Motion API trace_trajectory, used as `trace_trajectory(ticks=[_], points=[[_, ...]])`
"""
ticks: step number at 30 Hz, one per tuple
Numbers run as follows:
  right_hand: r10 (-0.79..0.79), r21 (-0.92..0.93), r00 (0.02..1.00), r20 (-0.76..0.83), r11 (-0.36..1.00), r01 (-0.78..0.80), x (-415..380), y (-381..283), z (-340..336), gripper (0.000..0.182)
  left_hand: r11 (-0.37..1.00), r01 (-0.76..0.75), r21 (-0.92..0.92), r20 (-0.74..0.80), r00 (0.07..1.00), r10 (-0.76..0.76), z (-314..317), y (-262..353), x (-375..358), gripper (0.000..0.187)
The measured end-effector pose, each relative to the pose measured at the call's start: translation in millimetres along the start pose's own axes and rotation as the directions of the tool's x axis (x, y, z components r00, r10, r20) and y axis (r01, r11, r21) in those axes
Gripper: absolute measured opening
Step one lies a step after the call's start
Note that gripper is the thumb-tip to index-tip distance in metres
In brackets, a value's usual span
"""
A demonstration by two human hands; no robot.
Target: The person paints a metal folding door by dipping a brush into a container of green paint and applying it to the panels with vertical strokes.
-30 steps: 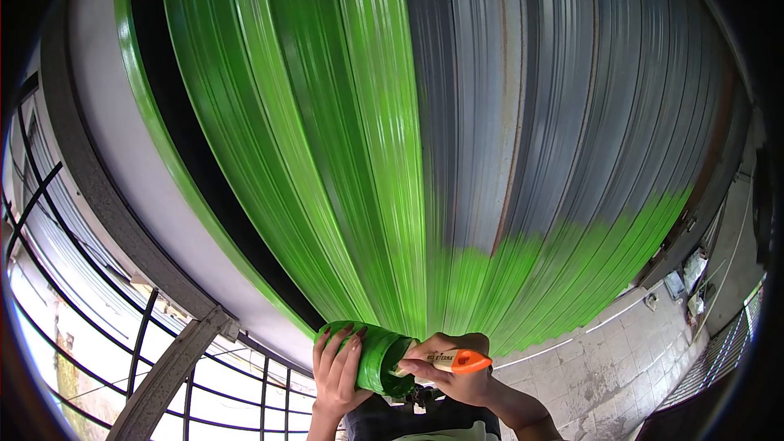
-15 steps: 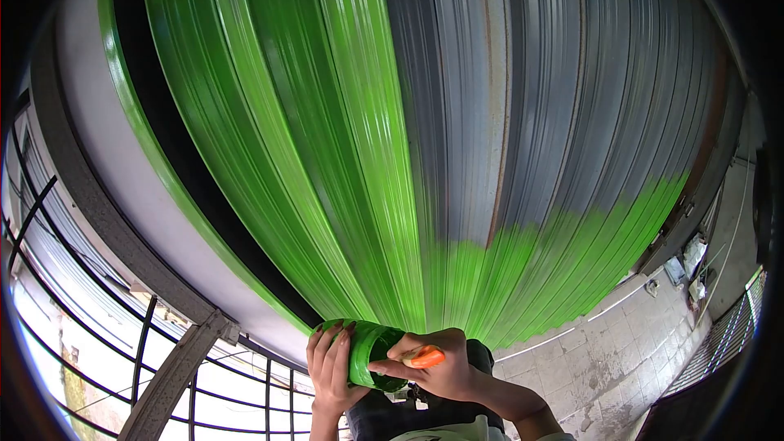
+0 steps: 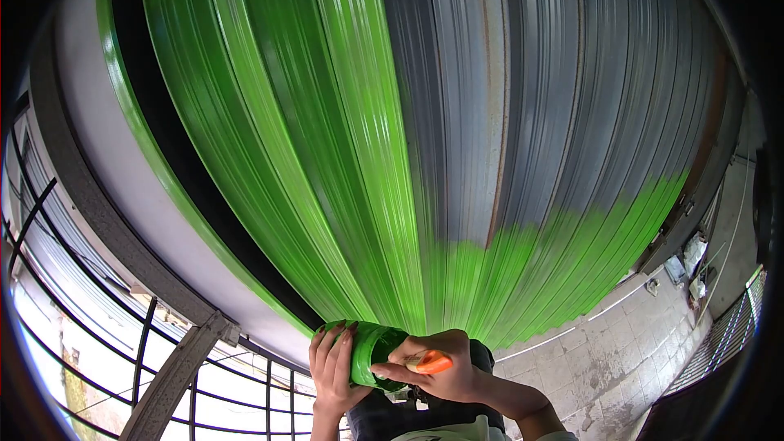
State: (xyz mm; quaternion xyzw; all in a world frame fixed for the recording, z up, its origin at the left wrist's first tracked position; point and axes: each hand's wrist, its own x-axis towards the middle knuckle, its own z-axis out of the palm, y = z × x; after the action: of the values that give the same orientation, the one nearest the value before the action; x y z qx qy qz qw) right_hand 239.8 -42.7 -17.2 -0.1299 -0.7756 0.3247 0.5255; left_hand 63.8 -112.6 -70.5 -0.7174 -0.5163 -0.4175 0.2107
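My left hand point(image 3: 332, 366) is wrapped round the side of a green paint container point(image 3: 371, 353), which is tilted with its opening toward the right. At that opening, my right hand point(image 3: 445, 369) grips a brush point(image 3: 431, 362) with an orange handle end. The brush's bristles are hidden by my fingers and the container. Beyond both hands rises a ridged metal panel point(image 3: 539, 73), glossy green on the left and along its lower part, bare grey at the upper right.
Black metal bars point(image 3: 192, 392) and a grey post point(image 3: 175, 376) stand at the lower left. A pale tiled floor point(image 3: 600, 367) lies at the lower right, with small silvery items point(image 3: 694, 255) near the right wall.
My right hand and the brush have shifted slightly to the right, and the orange end is turned a little. The container and my left hand have moved very slightly right.
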Motion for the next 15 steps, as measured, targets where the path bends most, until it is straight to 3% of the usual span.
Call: trace_trajectory(ticks=[5, 8, 11, 15], points=[[0.170, 0.214, 0.977, -0.130, 0.967, -0.140, -1.9, 2.9, -3.5, 0.023, 0.997, 0.070, -0.030, -0.004, 0.998, -0.070, 4.6, -0.1, -0.7, 0.090], [0.492, 0.465, 0.865, -0.101, 0.792, -0.396, -19.0, 17.0, -12.4, 0.020, 0.955, 0.229, -0.190, 0.002, 0.973, -0.233, 11.4, 1.4, -7.3, 0.098], [0.517, 0.541, 0.854, -0.054, 0.734, -0.410, -38.3, 37.0, -16.5, 0.017, 0.913, 0.314, -0.262, 0.038, 0.948, -0.315, 21.8, 3.0, -12.7, 0.103], [0.484, 0.711, 0.873, -0.064, 0.636, -0.300, -54.7, 53.0, -21.9, 0.017, 0.831, 0.416, -0.370, 0.096, 0.906, -0.411, 38.6, 1.7, -11.8, 0.105]])
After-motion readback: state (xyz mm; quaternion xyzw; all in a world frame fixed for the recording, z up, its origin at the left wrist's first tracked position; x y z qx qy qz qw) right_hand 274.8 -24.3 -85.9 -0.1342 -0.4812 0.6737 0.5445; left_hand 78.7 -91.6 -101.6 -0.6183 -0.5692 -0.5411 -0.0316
